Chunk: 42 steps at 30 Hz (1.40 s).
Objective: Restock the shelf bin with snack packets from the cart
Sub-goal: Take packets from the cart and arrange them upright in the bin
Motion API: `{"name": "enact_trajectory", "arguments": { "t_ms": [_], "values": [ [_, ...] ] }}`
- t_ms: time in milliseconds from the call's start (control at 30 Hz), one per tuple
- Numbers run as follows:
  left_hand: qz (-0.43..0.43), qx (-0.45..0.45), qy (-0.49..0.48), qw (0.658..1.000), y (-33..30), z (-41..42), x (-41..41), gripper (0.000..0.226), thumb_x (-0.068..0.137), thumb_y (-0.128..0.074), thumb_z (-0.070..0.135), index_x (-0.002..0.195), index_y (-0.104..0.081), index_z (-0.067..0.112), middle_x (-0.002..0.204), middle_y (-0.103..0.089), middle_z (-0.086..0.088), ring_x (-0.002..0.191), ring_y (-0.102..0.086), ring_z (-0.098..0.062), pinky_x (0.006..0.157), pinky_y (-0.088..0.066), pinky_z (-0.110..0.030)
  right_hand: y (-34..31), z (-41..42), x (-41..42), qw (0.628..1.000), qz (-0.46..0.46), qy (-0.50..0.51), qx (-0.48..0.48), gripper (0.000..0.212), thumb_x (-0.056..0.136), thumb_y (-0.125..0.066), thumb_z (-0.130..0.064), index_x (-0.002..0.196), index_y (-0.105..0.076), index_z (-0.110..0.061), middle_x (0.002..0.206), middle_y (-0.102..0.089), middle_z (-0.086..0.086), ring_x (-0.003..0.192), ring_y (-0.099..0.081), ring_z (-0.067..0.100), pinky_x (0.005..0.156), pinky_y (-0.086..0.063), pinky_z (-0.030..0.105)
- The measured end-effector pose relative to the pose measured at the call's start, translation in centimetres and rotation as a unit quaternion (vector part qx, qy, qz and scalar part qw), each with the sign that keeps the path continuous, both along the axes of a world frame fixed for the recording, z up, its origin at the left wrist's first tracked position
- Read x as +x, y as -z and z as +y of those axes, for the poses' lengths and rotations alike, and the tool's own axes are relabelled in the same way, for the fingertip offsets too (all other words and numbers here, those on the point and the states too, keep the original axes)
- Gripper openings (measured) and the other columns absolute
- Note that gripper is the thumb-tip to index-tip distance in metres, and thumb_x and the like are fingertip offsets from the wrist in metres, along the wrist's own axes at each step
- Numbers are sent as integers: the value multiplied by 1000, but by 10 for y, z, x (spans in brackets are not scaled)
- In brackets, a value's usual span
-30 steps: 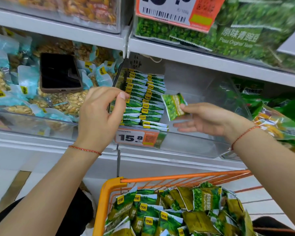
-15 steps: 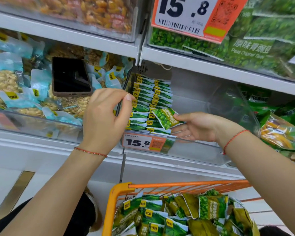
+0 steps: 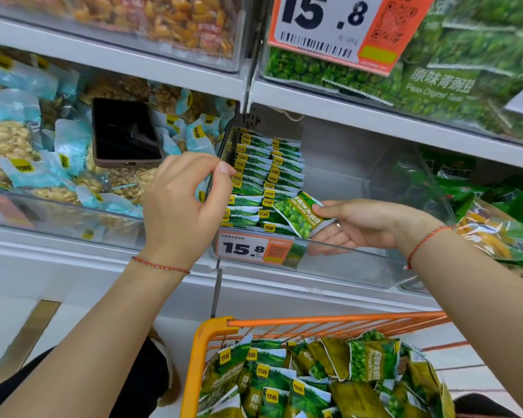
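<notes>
Now right hand (image 3: 360,226) pinches snack packet (image 3: 298,214).

Price tag (image 3: 254,248) on bin: "15.8". Upper packet (image 3: 438,86): "Peas Original Taste".

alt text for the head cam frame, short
The right hand holds a green pea packet beside the stacked rows in the clear shelf bin. The left hand pinches the bin's divider; more packets fill the orange cart below.
</notes>
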<state>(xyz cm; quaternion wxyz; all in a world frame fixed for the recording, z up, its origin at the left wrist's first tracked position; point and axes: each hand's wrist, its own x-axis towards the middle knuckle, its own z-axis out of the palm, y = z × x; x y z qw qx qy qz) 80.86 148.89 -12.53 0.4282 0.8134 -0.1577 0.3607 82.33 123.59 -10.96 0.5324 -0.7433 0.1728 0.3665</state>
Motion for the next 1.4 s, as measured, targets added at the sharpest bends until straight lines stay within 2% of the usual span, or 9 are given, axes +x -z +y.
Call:
{"name": "enact_trajectory", "arguments": {
  "t_ms": [300, 433, 533, 600, 833, 967, 1133, 1267, 1400],
  "values": [
    [-12, 26, 32, 999, 4, -4, -5, 28, 94, -47, 17, 82, -71, 8, 81, -66, 1, 77, -55, -15, 73, -37, -15, -20, 1, 0, 988, -140, 32, -54, 18, 96, -52, -33, 101, -60, -19, 86, -74, 7, 69, -70, 11, 71, -56, 24],
    [128, -24, 144, 981, -6, -19, -17, 29, 95, -52, 35, 114, -64, 17, 100, -64, 13, 92, -59, 2, 77, -48, -13, -41, 18, -13, 965, -257, -55, -21, 30, 81, -63, -34, 100, -65, -10, 89, -68, 11, 68, -66, 8, 74, -56, 21],
    [283, -116, 214, 928, -5, -28, -14, 39, 86, -64, 44, 118, -60, 24, 103, -67, 18, 95, -63, 5, 84, -55, -27, -50, 41, -17, 955, -284, -80, 37, 32, 78, -63, -30, 102, -63, -8, 82, -66, 6, 67, -65, 10, 74, -56, 23],
    [275, -159, 211, 924, -5, -28, -12, 28, 82, -69, 38, 106, -66, 24, 94, -72, 10, 89, -68, -4, 78, -58, -42, -48, 47, -13, 952, -301, -58, 19, 24, 86, -60, -31, 100, -63, -11, 82, -67, 2, 68, -65, 10, 76, -56, 26],
    [193, -245, 121, 942, -9, -12, -2, 7, 87, -69, 28, 90, -62, 29, 86, -72, 9, 85, -69, -12, 66, -60, -38, -9, 47, 23, 974, -139, 167, 68, 15, 98, -52, -20, 109, -54, -10, 82, -67, 6, 68, -64, 16, 65, -56, 25],
    [211, -260, 123, 934, -9, -10, 2, 9, 87, -67, 22, 90, -62, 29, 84, -72, 9, 84, -69, -15, 57, -57, -24, 12, 59, 28, 988, -73, 112, 82, 15, 97, -51, -22, 111, -56, -18, 93, -67, -1, 86, -62, 11, 77, -48, 27],
    [200, -231, 118, 945, -7, -6, 1, 8, 87, -68, 26, 92, -63, 29, 87, -72, 8, 85, -69, -11, 68, -59, -45, -2, 52, 33, 992, -99, 62, 55, 18, 96, -52, -30, 108, -60, -20, 100, -67, 1, 91, -64, 16, 80, -51, 27],
    [196, -220, 114, 949, -4, -5, -1, 9, 85, -68, 32, 92, -63, 29, 88, -72, 8, 86, -68, -11, 72, -57, -48, -13, 30, 26, 979, -150, 14, -140, 23, 95, -54, -34, 90, -66, -15, 88, -69, 3, 76, -64, 15, 72, -52, 27],
    [197, -208, 105, 952, 0, -5, 0, 15, 83, -66, 37, 92, -63, 26, 89, -72, 7, 84, -69, -14, 71, -57, -48, 4, 26, 16, 958, -53, -114, -258, 40, 95, -46, -50, 99, -63, -14, 84, -65, -2, 75, -62, 11, 72, -50, 25]
  ]
}}
